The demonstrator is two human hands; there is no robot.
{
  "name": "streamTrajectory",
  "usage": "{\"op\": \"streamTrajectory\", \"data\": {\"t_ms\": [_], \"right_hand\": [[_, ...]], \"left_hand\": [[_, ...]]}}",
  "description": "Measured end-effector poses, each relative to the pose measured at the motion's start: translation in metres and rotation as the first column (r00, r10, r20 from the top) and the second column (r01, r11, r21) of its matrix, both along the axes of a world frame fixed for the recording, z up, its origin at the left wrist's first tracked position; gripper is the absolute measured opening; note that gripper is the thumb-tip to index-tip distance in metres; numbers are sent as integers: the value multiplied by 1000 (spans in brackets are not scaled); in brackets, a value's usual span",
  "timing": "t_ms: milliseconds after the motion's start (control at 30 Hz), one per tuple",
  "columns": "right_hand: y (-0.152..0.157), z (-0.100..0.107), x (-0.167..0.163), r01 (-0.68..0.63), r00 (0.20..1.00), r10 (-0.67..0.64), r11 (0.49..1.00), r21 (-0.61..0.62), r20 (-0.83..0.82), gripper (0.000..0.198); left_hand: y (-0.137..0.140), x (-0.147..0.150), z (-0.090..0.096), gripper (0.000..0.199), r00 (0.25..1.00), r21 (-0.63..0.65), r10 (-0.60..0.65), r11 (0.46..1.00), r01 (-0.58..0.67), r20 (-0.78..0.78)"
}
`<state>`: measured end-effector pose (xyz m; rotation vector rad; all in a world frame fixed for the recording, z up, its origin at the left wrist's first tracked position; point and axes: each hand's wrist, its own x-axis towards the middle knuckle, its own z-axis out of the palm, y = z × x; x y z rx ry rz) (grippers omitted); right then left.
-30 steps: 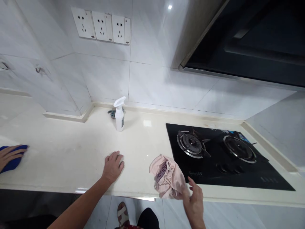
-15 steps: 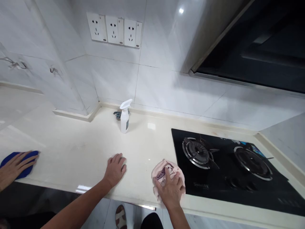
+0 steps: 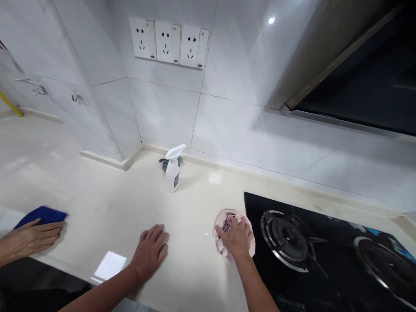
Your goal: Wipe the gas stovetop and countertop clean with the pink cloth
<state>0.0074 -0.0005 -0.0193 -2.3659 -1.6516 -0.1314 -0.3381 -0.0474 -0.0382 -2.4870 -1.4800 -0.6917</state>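
My right hand [image 3: 236,237] presses a crumpled pale pink cloth [image 3: 219,247] with dark print onto the cream countertop [image 3: 191,268], just left of the gas hob's [image 3: 269,277] edge. Its fingers are bent and spread over the cloth. Nearer the counter's front edge, my left hand [image 3: 150,251] rests palm down on the bare surface, fingers slightly bent and nothing in it. Beyond both hands stands a white spray bottle [image 3: 172,175], upright near the wall.
At the far left a co-worker's hand [image 3: 32,238] lies on a blue cloth [image 3: 43,215]. A dark rag [image 3: 164,164] sits behind the bottle. A range hood [image 3: 341,121] overhangs the hob at right. Wall sockets [image 3: 165,43] and a projecting wall corner [image 3: 107,158] stand behind the counter.
My right hand and the pink cloth have moved away from the front edge, toward the wall. The view has shifted. The co-worker's hand now shows more blue cloth beyond its fingers.
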Motion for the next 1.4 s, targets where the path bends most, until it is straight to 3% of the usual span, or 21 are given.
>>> {"op": "streamTrajectory", "data": {"t_ms": [200,333,400,467,533,633,700,800,933,1100,1167,1300,1400], "right_hand": [[97,9,40,-149,988,147,988,45,37,44],[161,13,71,-266,964,264,957,114,33,46],[189,18,76,-176,983,181,971,162,-20,54],[212,24,70,29,993,-6,981,194,-118,57],[228,29,51,223,963,-183,954,202,-199,55],[242,32,2,276,948,-231,940,203,-217,50],[248,32,-40,157,977,-120,965,212,-178,47],[257,35,-101,-146,980,170,968,206,-103,47],[272,46,-139,-496,860,506,860,124,-66,50],[261,46,-113,-652,753,657,753,92,-43,48],[239,42,-104,-641,761,647,760,108,-34,48],[177,35,-106,-549,827,559,826,127,-60,49],[111,28,-118,-576,804,584,812,96,-110,46]], "left_hand": [[-1,0,9,30,998,-35,12,999,-14,-56],[-3,1,14,32,996,-25,12,1000,-14,-92],[-3,1,15,33,994,-22,13,1000,-15,-112],[-4,2,15,35,992,-17,15,1000,-18,-126],[-5,2,14,37,991,-16,18,1000,-20,-134],[-5,2,13,37,991,-27,24,999,-28,-133],[-6,3,13,38,992,-38,28,999,-33,-125],[-7,5,16,38,994,-65,29,997,-36,-106],[-8,7,21,38,995,-99,41,994,-50,-86],[-9,10,23,36,995,-130,57,989,-67,-81],[-9,11,23,36,995,-136,61,988,-70,-73],[-10,11,23,35,996,-130,49,990,-58,-73],[-10,8,22,33,997,-112,37,993,-45,-74]]}}
